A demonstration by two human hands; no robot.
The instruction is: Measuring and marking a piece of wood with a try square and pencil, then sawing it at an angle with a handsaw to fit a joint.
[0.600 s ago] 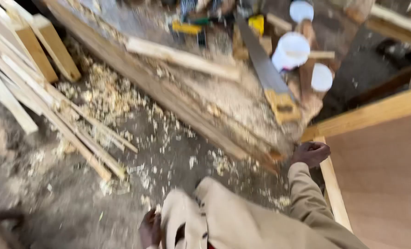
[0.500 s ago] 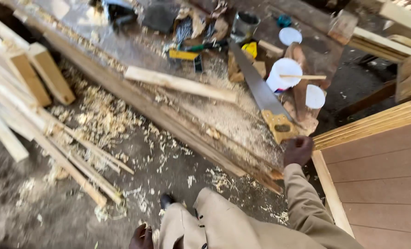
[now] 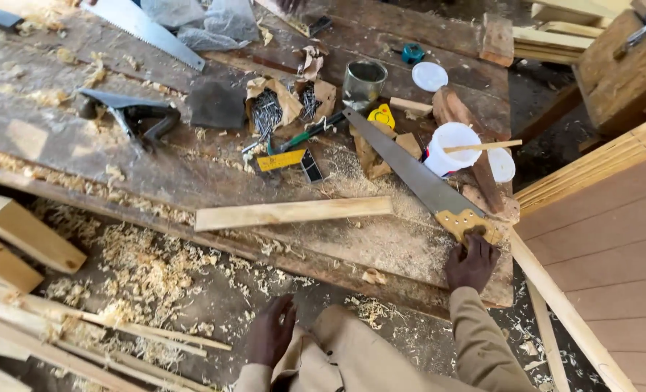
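Wooden and worn, the workbench [image 3: 83, 145] runs across in front of you, strewn with sawdust. Your right hand [image 3: 471, 263] rests near its front corner, fingers spread and open, their tips touching the yellowish wooden handle of a handsaw [image 3: 417, 178]; they are not wrapped around it. The saw lies flat, its blade slanting away from you toward a metal tin [image 3: 365, 81]. Just to the right of the blade stands a white tub [image 3: 450, 147] with a thin stick across its rim, and a white lid [image 3: 502, 165] lies beside it.

Your left hand [image 3: 270, 332] hangs low against your tan trouser leg, well apart from the bench, loosely open and holding nothing.

To the left of the saw handle a pale wooden strip [image 3: 294, 213] lies flat along the bench. Farther back sit a torn paper packet of nails [image 3: 268, 109], a hand plane [image 3: 130, 116] and a second saw [image 3: 145, 30]. Wood shavings [image 3: 141, 254] cover the floor beneath the bench edge, beside loose timber offcuts [image 3: 25, 232].
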